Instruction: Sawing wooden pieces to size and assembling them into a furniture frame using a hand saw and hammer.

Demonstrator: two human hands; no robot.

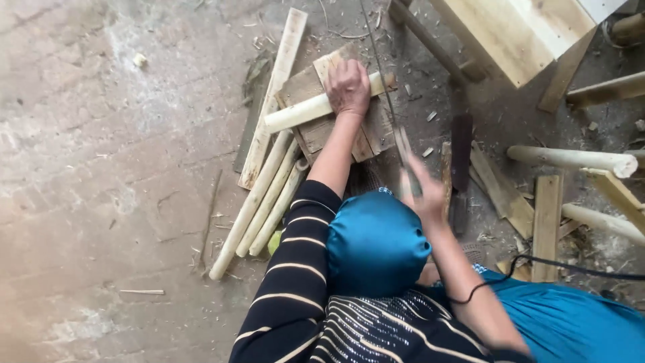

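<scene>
Pressure from the left hand (pixel 347 86) pins a pale peeled stick (pixel 316 107) flat across a small block of nailed boards (pixel 371 131); the palm is spread over the stick's right-hand third, fingers curled down over it, which looks meant to stop the round wood rolling. The stick lies slanted, its free end pointing to about 8 o'clock and its far end poking out past the knuckles at 2 o'clock. It is smooth, cream-coloured, stripped of bark and roughly even in thickness, with a clean-cut end. At 5 o'clock from the block the right hand (pixel 424 191) is raised and clenched on a long thin blade (pixel 405 156), blurred with motion, so its edge cannot be read; the blade points up toward the stick. At 7 o'clock from the block three more peeled sticks (pixel 263 202) lie side by side on the concrete floor (pixel 101 168), beside a flat pale slat (pixel 272 101), seemingly kept within arm's reach. Off at 3 o'clock lie thicker pale poles (pixel 571 158) and short plank offcuts (pixel 545 222), with chips and shavings scattered around, and a light wooden box (pixel 517 33) stands at 1 o'clock
</scene>
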